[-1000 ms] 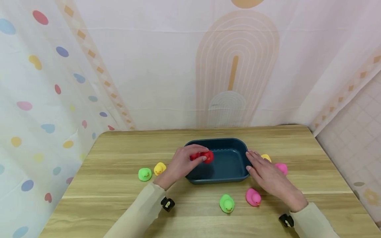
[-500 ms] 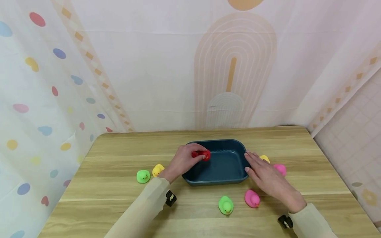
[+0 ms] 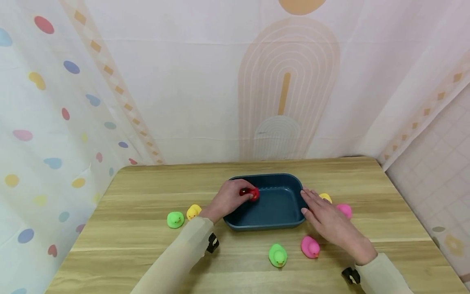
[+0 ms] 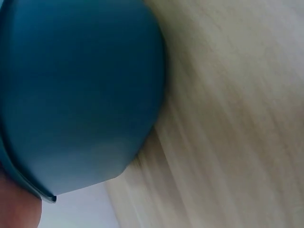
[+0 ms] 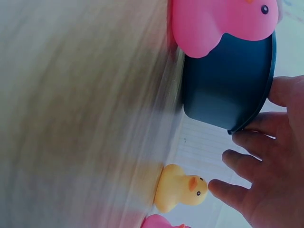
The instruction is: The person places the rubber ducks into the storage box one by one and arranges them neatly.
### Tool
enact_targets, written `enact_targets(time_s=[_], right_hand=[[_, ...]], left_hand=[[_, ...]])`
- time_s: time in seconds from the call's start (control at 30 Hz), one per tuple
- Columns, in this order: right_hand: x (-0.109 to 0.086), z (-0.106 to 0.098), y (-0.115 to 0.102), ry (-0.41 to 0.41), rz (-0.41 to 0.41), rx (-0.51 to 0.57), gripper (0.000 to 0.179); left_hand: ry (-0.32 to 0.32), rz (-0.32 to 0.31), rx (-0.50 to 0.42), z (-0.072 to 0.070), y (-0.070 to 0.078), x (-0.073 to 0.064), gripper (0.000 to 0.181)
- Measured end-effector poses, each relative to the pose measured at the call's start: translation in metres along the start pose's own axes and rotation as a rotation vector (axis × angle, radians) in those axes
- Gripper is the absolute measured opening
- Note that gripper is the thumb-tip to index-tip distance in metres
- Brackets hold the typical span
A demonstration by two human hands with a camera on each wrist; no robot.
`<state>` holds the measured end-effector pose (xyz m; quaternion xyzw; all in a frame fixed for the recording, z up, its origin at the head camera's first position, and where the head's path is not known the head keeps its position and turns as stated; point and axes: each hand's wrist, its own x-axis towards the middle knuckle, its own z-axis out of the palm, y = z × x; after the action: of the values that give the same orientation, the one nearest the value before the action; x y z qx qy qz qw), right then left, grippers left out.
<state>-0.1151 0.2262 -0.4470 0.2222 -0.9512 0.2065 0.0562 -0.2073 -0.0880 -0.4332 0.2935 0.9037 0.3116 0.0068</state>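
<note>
My left hand (image 3: 229,199) reaches over the left side of a dark blue rectangular basin (image 3: 264,225). Between thumb and fingers it pinches a small glossy red toy (image 3: 254,194), low inside the basin; the fingers cover much of it, so its kind is unclear. In the left wrist view the basin's outer wall (image 4: 85,95) fills much of the picture, a bit of skin at its rim. My right hand (image 3: 328,216) rests its fairly straight fingers against the basin's right rim; the right wrist view shows fingertips touching that rim (image 5: 271,80).
Left of the basin sit a green (image 3: 175,219) and a yellow rubber duck (image 3: 193,211). In front are another green duck (image 3: 278,256) and a pink duck (image 3: 310,247). Beyond my right hand, a yellow (image 3: 325,197) and a pink duck (image 3: 344,210) are partly hidden. Curtains hang behind the table.
My left hand has lowered the red toy slightly deeper into the basin's left part. The right hand stays at the rim. The whole view has shifted slightly.
</note>
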Motion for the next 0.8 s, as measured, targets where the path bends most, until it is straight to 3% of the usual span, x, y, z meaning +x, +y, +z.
enact_targets(time_s=[0.4, 0.63, 0.8], right_hand=[[-0.0003, 0.0016, -0.0001, 0.007, 0.001, -0.016, 0.055], [-0.0003, 0.002, 0.0, 0.008, 0.009, -0.014, 0.055], [-0.0003, 0.0023, 0.0006, 0.007, 0.011, -0.008, 0.055]], left_hand=[[-0.05, 0.031, 0.138, 0.005, 0.0002, 0.0063, 0.016], [-0.06, 0.013, 0.152, 0.0058, -0.0002, 0.0086, 0.016], [-0.052, 0.034, 0.163, 0.0061, 0.0003, 0.0071, 0.02]])
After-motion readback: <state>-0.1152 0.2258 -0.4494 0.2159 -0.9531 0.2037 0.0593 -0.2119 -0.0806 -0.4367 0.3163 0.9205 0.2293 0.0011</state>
